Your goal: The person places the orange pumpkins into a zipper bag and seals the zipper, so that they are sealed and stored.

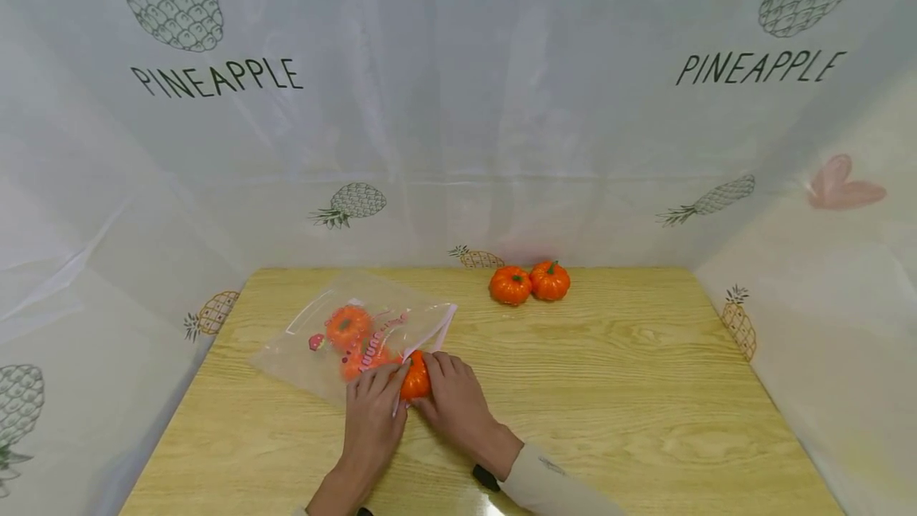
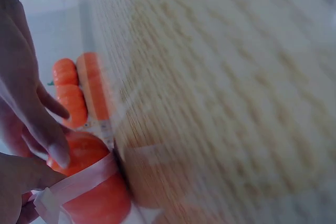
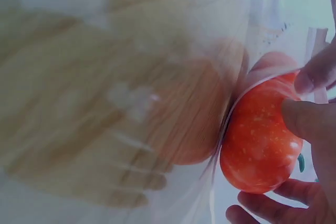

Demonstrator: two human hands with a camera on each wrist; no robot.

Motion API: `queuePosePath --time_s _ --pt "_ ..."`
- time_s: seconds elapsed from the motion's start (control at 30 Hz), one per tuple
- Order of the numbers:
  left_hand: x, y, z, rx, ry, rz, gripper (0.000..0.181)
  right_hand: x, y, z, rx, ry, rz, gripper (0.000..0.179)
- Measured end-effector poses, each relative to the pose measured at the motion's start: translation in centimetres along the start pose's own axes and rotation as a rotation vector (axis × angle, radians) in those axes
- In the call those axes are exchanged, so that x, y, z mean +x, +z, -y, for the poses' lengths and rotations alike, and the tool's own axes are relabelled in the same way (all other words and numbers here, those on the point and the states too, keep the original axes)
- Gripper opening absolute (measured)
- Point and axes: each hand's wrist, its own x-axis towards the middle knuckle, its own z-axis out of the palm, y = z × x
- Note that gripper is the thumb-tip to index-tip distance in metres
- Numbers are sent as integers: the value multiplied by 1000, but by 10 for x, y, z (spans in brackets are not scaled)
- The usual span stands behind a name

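A small orange toy pumpkin (image 1: 415,378) sits at the mouth of a clear zip bag (image 1: 297,347) with pink print. My right hand (image 1: 460,406) grips this pumpkin, thumb on one side and fingers round the other, as the right wrist view shows. On the bag's near side, my left hand (image 1: 372,414) pinches the edge of the opening. In the left wrist view, the bag's pale pink strip (image 2: 86,178) crosses over the pumpkin (image 2: 86,150), part of which is behind the plastic. Two more pumpkins, one farther back (image 1: 349,326) and one nearer the mouth, lie inside the bag.
Two pumpkins, a left one (image 1: 510,285) and a right one (image 1: 550,281), stand side by side at the back edge of the wooden table (image 1: 609,388). White curtains (image 1: 458,118) printed with pineapples hang behind the table and along both sides.
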Motion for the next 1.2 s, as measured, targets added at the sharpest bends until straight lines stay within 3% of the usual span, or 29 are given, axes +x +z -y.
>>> queuePosePath --time_s 0.17,0.4,0.7,0.87,1.1,1.2 --pt "1 0 -1 0 6 7 66 5 2 5 -19 -27 27 68" --pt "0 0 0 -3 16 3 63 0 0 4 -13 66 -14 59" --pt "1 0 -1 9 32 -11 60 10 4 12 -95 10 -28 49" --pt "1 -1 -1 3 25 -10 60 8 2 14 -108 45 -46 47" --pt "0 -3 -1 9 20 2 59 7 5 15 -128 -55 -37 43" --pt "0 -4 -2 5 22 0 61 5 1 14 -101 -60 -10 47"
